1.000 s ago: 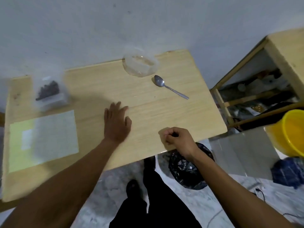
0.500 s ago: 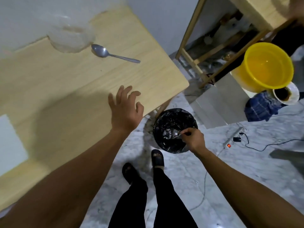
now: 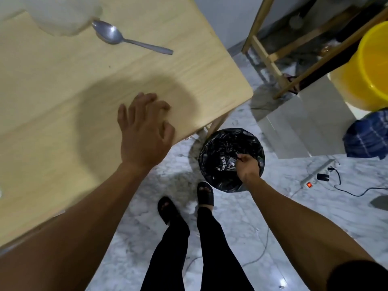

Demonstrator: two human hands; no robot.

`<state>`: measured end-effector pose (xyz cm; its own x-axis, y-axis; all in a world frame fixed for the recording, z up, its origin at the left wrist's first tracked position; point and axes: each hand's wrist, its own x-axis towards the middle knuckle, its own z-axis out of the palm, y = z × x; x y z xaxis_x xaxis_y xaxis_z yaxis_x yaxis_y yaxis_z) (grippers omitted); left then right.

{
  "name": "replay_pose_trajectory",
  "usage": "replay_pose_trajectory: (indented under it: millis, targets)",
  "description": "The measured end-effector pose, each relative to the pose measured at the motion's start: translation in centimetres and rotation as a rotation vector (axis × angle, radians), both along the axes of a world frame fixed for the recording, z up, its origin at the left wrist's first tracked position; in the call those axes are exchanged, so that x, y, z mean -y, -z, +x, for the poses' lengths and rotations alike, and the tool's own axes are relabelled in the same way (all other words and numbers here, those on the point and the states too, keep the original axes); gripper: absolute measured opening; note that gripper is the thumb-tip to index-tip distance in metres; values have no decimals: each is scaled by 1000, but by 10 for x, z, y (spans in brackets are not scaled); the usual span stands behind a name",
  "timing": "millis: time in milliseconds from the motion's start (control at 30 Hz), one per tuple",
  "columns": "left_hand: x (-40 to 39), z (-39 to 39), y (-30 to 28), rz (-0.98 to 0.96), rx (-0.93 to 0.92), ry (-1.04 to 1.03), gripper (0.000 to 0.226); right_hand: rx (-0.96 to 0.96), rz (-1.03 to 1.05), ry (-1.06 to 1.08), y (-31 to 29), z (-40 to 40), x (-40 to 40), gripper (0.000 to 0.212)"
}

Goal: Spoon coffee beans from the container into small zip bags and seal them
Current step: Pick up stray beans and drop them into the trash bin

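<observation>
A metal spoon [image 3: 130, 39] lies on the pale wooden table [image 3: 199, 76], bowl toward a blurred clear plastic container [image 3: 63, 15] at the top left. My left hand [image 3: 144, 131] rests on the table near its front right edge, fingers loosely bent and holding nothing. My right hand [image 3: 247, 166] is down over the black-lined bin [image 3: 222, 143] on the floor, its fingertips drawn together. I see nothing between them. No coffee beans or zip bags are in view.
A yellow bucket [image 3: 369, 66] and a blue checked cloth [image 3: 367, 139] sit at the right. A wooden shelf frame [image 3: 270, 57] stands beyond the table. A power strip [image 3: 315, 179] with cables lies on the marble floor. My feet [image 3: 184, 200] stand beside the bin.
My view swung right and down, off the table's left side. My right hand went from the table edge down into the bin's mouth. My left hand stayed on the table.
</observation>
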<state>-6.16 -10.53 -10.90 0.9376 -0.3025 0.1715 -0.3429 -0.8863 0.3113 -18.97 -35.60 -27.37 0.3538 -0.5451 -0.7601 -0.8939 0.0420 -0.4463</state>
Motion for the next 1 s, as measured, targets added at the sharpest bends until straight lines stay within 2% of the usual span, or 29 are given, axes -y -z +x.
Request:
replay_pose_trajectory:
  millis: [100, 367, 567, 700, 867, 1000]
  targets:
    - [0, -1, -1, -9, -15, -8, 38, 55, 33, 6, -15, 4, -1, 25]
    - [-3, -1, -4, -64, -49, -18, 37, 256, -146, -224, -94, -1, -9, 22]
    - [-10, 2, -7, -209, -177, -27, 44, 507, -361, -279, -157, 20, -17, 16]
    - [-28, 9, -16, -184, -287, 20, 49, 659, -393, -419, -195, 46, -37, 17]
    - [-83, 11, -14, -120, -271, -165, 50, 802, -387, -716, -219, 107, -81, 19]
    - [-134, 28, -13, -27, -317, -391, 63, 736, -417, -864, -217, 172, -121, 26]
